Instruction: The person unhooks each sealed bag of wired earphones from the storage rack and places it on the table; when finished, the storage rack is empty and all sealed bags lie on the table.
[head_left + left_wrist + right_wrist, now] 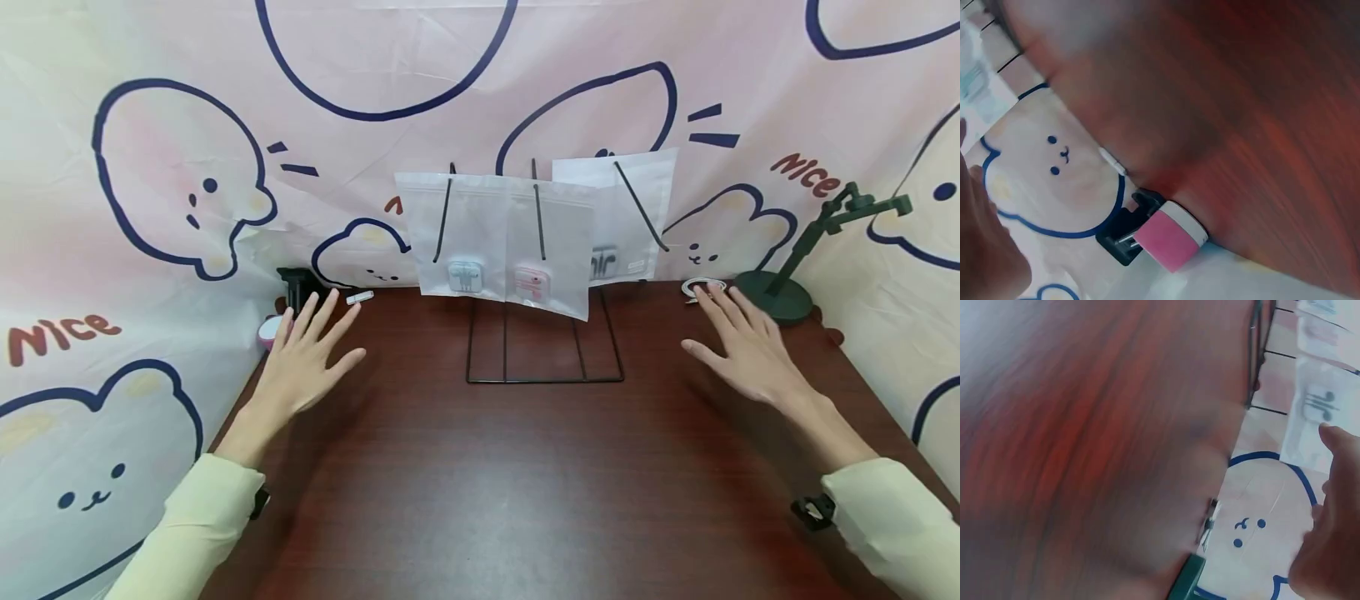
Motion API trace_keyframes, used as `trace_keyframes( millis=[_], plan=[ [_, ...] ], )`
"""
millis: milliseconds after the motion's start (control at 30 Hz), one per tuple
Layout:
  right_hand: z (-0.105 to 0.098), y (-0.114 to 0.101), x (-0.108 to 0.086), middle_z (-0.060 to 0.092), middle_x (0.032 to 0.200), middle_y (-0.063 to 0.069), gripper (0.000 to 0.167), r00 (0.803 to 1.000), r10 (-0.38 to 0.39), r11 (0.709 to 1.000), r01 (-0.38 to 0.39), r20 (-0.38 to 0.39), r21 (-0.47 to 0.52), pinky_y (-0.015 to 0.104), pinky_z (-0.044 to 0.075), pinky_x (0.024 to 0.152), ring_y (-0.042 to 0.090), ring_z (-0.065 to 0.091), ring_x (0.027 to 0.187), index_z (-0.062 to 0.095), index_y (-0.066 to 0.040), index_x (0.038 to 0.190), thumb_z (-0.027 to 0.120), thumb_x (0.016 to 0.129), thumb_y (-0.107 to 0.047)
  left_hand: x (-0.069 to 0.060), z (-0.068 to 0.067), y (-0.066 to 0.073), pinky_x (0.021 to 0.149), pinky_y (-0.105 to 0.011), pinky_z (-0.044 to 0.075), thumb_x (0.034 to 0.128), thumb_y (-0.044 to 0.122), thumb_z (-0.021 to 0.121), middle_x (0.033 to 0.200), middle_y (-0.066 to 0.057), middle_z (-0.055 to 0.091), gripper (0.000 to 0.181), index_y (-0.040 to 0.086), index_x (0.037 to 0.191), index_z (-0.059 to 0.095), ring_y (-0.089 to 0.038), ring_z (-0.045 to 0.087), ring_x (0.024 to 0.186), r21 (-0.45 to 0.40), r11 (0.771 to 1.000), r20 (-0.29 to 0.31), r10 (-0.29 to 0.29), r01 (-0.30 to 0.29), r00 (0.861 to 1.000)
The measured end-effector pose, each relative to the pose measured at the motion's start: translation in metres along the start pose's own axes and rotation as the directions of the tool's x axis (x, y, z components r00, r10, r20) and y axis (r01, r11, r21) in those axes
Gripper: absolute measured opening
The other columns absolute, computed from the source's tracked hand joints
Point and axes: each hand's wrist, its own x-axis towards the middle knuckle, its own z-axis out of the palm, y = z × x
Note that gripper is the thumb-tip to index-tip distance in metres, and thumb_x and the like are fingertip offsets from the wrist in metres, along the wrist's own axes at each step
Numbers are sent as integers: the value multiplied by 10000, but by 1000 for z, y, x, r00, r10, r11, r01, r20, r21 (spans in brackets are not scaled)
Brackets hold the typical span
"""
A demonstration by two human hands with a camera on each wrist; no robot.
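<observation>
My left hand (303,367) is held over the left part of the brown table (480,483), its fingers spread and nothing in them. Over the right part, my right hand (750,354) also has its fingers extended and holds nothing. Between and beyond them stands a black wire display rack (543,382). From its hooks hang three pale zip bags: a left bag (468,225) and a middle bag (558,242), each with boxed earphones inside, and a right bag (645,192) with dark earphones. Neither hand touches the bags.
At the back left are a black holder (1124,234), a pink-and-white round item (1172,240) and a small white stick-like piece (360,297). A coiled white cable (693,283) lies at the back right beside a green stand (783,304). Patterned cloth (337,167) encloses the table's back and sides.
</observation>
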Motion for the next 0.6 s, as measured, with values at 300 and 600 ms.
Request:
trace_keyframes(
  millis=[300, 600],
  plan=[
    [16, -22, 18, 155, 1710, 212, 903, 982, 10, 890, -94, 187, 445, 741, 238, 1153, 490, 206, 1529, 120, -222, 1686, 702, 1008, -355, 21, -42, 5, 1219, -691, -45, 1128, 419, 358, 1753, -29, -9, 612, 233, 1681, 172, -333, -35, 1601, -609, 789, 59, -57, 82, 997],
    [40, -44, 33, 221, 1694, 201, 946, 950, -13, 745, -199, 313, 636, 550, 508, 1013, 413, 570, 1308, 171, -146, 1671, 777, 959, -284, 46, -80, 8, 1270, -500, -75, 1130, 421, 240, 1748, 34, 65, 564, 291, 1676, 179, -172, 10, 1600, -814, 579, 0, -79, 45, 997]
  ],
)
